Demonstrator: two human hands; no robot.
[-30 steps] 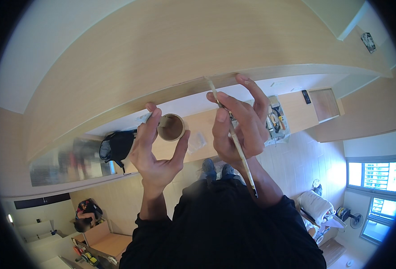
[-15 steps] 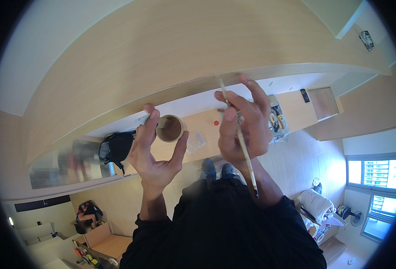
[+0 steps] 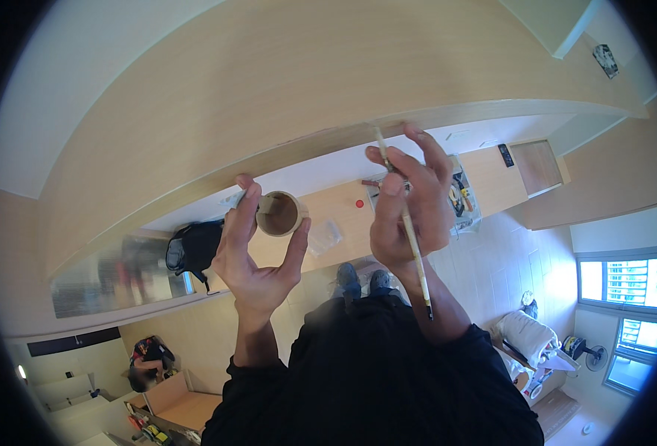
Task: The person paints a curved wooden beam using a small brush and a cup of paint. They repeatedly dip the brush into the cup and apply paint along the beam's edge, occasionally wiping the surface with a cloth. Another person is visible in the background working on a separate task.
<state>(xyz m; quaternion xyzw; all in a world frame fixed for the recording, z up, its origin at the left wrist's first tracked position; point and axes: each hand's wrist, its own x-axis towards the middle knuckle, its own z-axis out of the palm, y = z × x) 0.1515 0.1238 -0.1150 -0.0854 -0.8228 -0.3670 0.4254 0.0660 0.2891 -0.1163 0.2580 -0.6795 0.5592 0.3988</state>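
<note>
Cream-coloured and slender, a stick (image 3: pixel 412 241) is pinched in the right hand (image 3: pixel 414 212), its upper tip near the edge of a smooth wood-grained board (image 3: pixel 343 70); the left hand (image 3: pixel 258 267) clasps a round, hollow cup (image 3: pixel 282 215). Left of that hand sits a black bag (image 3: pixel 193 249).

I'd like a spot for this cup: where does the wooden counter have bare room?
The wooden counter is bare between the tool tray and black remote, and, more narrowly, between clear plastic and red disc. The tray itself is crowded and partly hidden by the right hand.
</note>
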